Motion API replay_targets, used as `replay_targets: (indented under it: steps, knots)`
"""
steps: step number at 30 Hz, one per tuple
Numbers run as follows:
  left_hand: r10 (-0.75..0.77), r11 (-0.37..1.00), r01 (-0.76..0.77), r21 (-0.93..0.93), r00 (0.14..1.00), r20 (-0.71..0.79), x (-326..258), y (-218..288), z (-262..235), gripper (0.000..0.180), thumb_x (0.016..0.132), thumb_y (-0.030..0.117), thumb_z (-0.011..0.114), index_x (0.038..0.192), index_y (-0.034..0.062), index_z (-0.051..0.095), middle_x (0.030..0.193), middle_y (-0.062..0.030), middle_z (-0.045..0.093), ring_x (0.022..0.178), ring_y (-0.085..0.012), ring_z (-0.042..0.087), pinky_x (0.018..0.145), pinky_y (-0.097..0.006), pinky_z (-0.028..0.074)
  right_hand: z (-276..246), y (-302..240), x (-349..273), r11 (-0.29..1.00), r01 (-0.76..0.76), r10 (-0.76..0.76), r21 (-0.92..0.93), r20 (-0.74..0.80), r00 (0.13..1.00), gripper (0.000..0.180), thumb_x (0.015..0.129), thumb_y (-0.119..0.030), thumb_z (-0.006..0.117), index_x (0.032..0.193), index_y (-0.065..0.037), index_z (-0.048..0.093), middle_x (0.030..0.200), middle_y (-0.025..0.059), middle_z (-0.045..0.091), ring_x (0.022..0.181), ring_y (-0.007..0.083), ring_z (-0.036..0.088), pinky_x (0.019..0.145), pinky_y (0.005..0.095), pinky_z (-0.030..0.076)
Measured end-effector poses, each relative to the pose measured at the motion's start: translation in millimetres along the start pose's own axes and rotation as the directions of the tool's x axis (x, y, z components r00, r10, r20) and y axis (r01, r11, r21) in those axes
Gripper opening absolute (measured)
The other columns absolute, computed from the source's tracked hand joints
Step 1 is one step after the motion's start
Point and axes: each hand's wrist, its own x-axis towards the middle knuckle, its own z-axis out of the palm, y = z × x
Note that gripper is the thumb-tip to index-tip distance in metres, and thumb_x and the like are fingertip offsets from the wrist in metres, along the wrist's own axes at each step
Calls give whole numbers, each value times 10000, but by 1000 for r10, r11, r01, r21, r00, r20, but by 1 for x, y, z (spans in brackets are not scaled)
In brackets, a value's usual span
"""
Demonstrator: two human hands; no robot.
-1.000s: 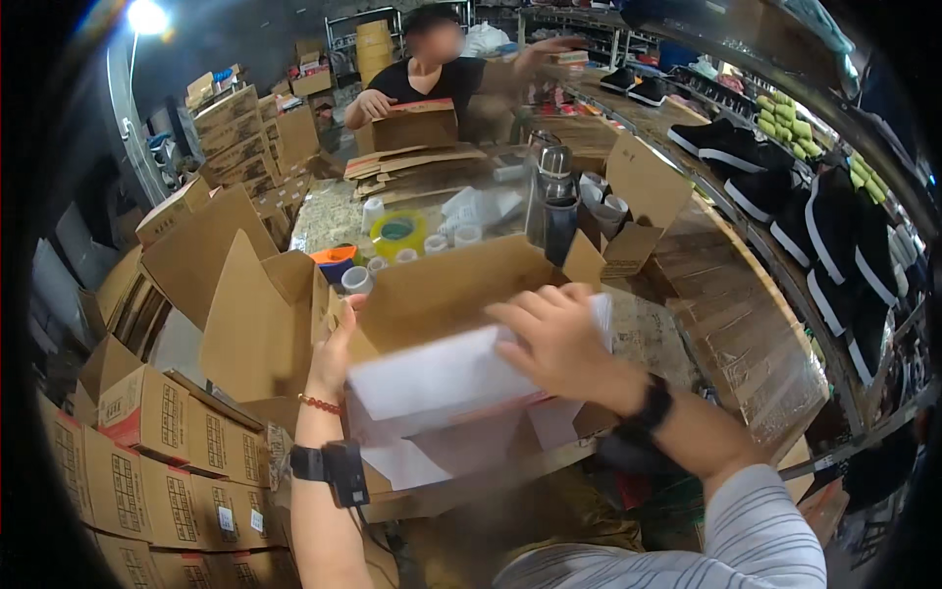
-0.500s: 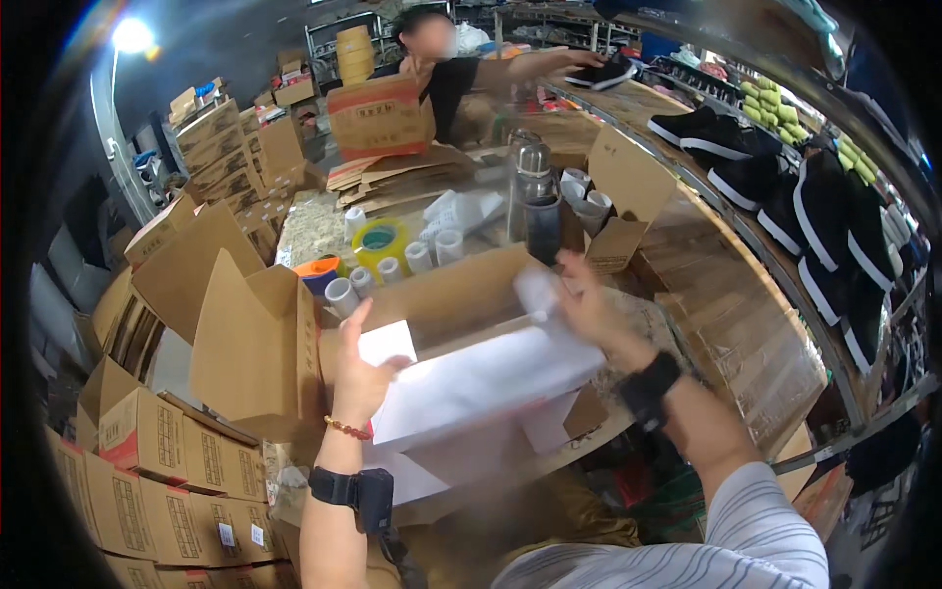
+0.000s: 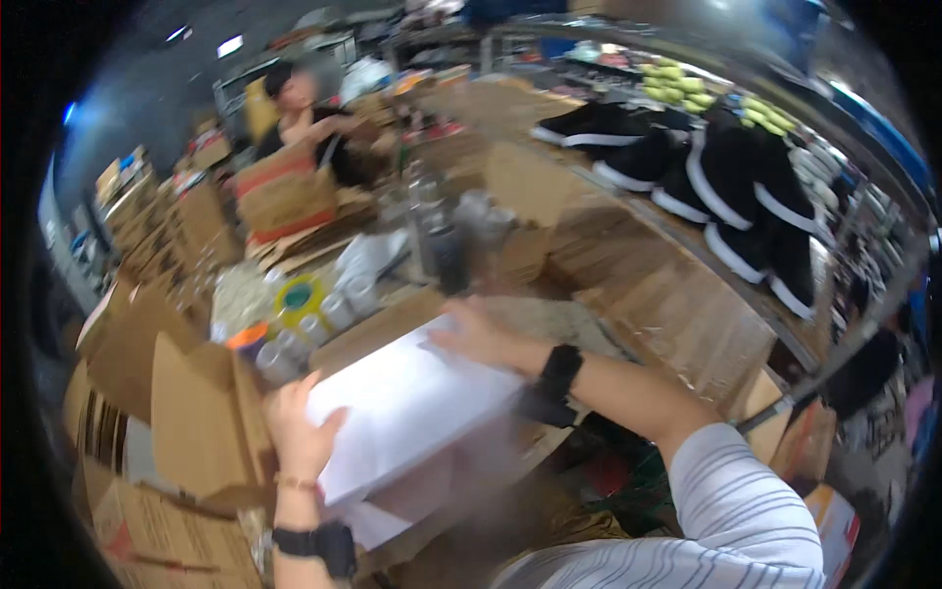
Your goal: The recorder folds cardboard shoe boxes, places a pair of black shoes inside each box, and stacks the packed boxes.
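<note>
In front of me stands an open cardboard box (image 3: 392, 319) with a smooth white sheet of paper (image 3: 412, 393) spread across its top. My left hand (image 3: 302, 427) is at the sheet's left end, thumb apart from the fingers; some fingertips are hidden by the box edge. At the far right part of the sheet, my right hand (image 3: 479, 337) rests with its fingers stretched out and slightly blurred. Below the near side hang white and pinkish paper flaps (image 3: 407, 486). What lies under the sheet is hidden.
An open box (image 3: 201, 422) stands at left. Behind are paper rolls (image 3: 280, 358), a yellow tape roll (image 3: 297, 297) and a dark bottle (image 3: 448, 257). Black shoes (image 3: 721, 177) line the right shelf. Across the table, a person (image 3: 304, 128) works near a box (image 3: 285, 201).
The view has swung right. My right hand, earlier raised with a blurred white thing, now rests on the sheet. The other person's arm, earlier stretched toward the shoes, is drawn in.
</note>
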Motion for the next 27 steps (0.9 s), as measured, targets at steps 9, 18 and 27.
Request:
replay_targets:
  steps: [9,18,27]
  knots:
    - [-110,941,56,333,983,147,-16,67,-38,595,842,382,583,1354,109,452,1351,-177,445,1232,-333,417,1084,-521,191,-132,-39,-27,843,377,-479,-383,-218,850,351,845,-439,602,874,-93,655,1008,139,583,894,330,605,738,413,518]
    - [-95,939,13,345,970,222,-28,63,-10,624,847,427,558,1361,95,436,1401,-239,339,1313,-385,299,1089,-555,163,-402,42,-92,155,-763,-220,-627,-775,592,557,804,-613,537,1152,-183,604,1174,157,587,1103,357,543,907,554,397]
    - [-394,919,343,193,811,434,-19,85,-50,822,670,427,760,1371,148,433,1354,-123,416,1294,-317,324,1099,-466,188,-419,11,-84,348,-602,-30,-719,-650,759,380,800,-424,653,1060,-148,685,1095,123,650,1047,283,600,918,428,444]
